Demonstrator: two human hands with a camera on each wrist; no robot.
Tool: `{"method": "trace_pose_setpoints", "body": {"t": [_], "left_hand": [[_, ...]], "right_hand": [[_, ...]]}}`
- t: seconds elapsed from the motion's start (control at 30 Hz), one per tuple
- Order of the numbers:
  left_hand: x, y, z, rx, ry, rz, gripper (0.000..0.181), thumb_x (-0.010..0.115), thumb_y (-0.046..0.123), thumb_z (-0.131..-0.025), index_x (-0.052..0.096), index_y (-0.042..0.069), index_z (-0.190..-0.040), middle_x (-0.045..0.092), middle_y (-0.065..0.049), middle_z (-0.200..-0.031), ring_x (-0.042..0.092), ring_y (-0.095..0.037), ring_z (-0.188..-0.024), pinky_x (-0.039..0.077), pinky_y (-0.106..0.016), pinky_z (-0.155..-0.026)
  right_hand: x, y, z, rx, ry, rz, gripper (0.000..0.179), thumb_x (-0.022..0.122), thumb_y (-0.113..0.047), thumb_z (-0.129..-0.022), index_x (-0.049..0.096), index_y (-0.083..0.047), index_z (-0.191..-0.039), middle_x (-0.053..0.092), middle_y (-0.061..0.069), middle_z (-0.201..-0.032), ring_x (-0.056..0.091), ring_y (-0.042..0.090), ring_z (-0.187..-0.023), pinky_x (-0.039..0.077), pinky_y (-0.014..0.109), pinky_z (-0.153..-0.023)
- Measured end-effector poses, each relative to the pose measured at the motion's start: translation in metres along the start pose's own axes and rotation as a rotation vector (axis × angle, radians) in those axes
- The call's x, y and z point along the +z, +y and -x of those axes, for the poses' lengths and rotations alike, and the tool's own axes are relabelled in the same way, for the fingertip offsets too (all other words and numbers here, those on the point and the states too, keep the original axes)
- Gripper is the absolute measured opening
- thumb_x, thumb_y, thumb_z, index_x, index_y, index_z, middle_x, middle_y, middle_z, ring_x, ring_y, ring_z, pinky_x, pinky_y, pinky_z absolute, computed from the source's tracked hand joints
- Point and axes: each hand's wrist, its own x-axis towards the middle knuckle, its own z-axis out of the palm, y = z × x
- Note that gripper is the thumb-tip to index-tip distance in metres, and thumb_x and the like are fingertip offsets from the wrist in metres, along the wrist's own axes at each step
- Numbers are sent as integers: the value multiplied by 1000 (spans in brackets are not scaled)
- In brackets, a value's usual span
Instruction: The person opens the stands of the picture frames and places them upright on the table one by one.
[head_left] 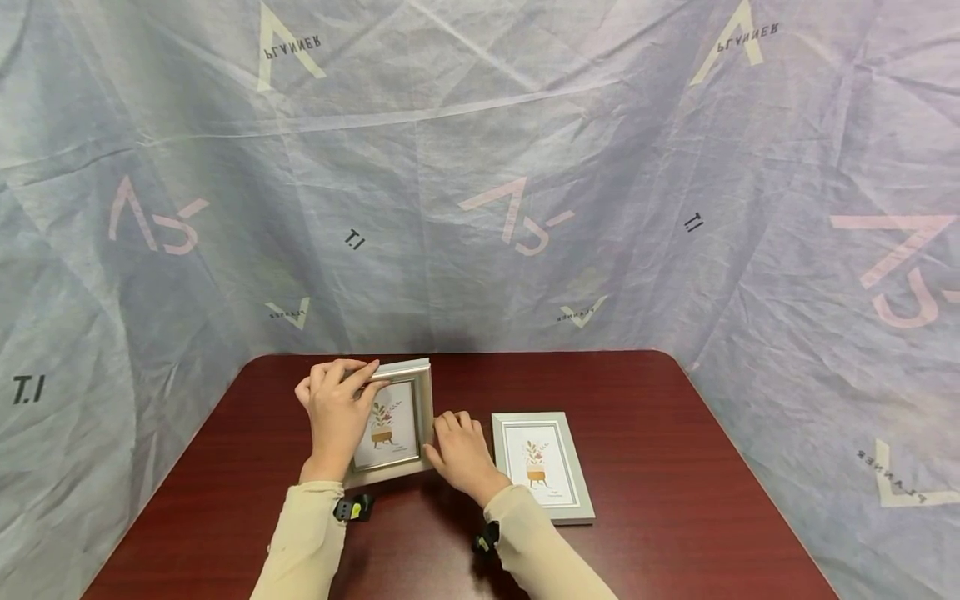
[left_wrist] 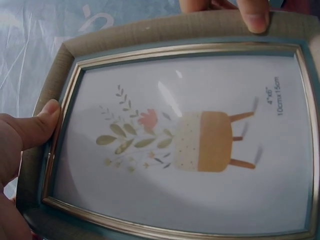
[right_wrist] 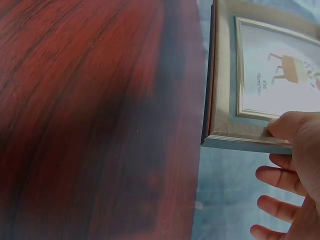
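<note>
A silver-champagne picture frame (head_left: pixel 396 421) with a potted-plant print stands tilted up over the left part of the table. My left hand (head_left: pixel 332 417) grips its top edge, the thumb on the front face, as the left wrist view also shows with the thumb (left_wrist: pixel 42 122) on the border. At the frame's right side, my right hand (head_left: pixel 463 454) pinches the border. In the right wrist view its thumb (right_wrist: pixel 287 125) presses the front near a corner, while the index finger goes partly behind and the other fingers hang loosely below.
A second, paler picture frame (head_left: pixel 587 500) with a similar print lies face up on the table, just right of my right forearm. The dark red wooden table (head_left: pixel 675 467) has rounded far corners. Grey printed cloth (head_left: pixel 420 192) hangs behind it and along both sides.
</note>
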Motion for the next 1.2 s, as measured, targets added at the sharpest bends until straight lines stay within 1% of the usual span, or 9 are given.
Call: {"method": "trace_pose_setpoints", "body": {"t": [0.17, 0.47, 0.87, 1.07, 1.2], "left_hand": [[-2, 0, 2, -31, 33, 3, 34, 90, 4, -65, 80, 4, -97, 67, -12, -90, 51, -35, -88, 24, -60, -82], [-3, -1, 9, -71, 40, -27, 32, 89, 3, -66, 80, 3, -97, 66, -13, -91, 50, -37, -88, 23, -60, -82], [-1, -5, 24, -110, 26, -34, 32, 89, 2, -66, 79, 3, -96, 65, -12, -90, 50, -36, -86, 22, -59, -80], [0, -6, 31, -133, 10, -31, 33, 89, 2, -66, 79, 2, -97, 65, -14, -91, 49, -37, -87, 21, -60, -80], [0, -7, 33, -150, 13, -31, 33, 89, 4, -66, 78, 1, -98, 65, -14, -91, 48, -37, -87, 21, -60, -81]], "right_hand": [[3, -3, -3, 10, -23, -12, 34, 62, -36, -97, 62, -9, -117, 59, 4, -114, 50, 24, -106, 42, 39, -87], [10, -6, -5, 16, -17, -27, 34, 64, -34, -96, 63, -8, -117, 60, 5, -113, 52, 25, -105, 43, 39, -85], [24, -7, -1, 23, -48, 6, 33, 64, -35, -96, 63, -9, -116, 60, 4, -111, 52, 25, -105, 43, 38, -84], [27, -6, 1, 27, -66, 23, 32, 63, -35, -96, 63, -10, -115, 60, 3, -111, 52, 25, -105, 43, 38, -83], [28, -6, 2, 22, -57, 31, 32, 63, -35, -95, 63, -10, -116, 60, 4, -112, 53, 25, -104, 43, 38, -82]]}}
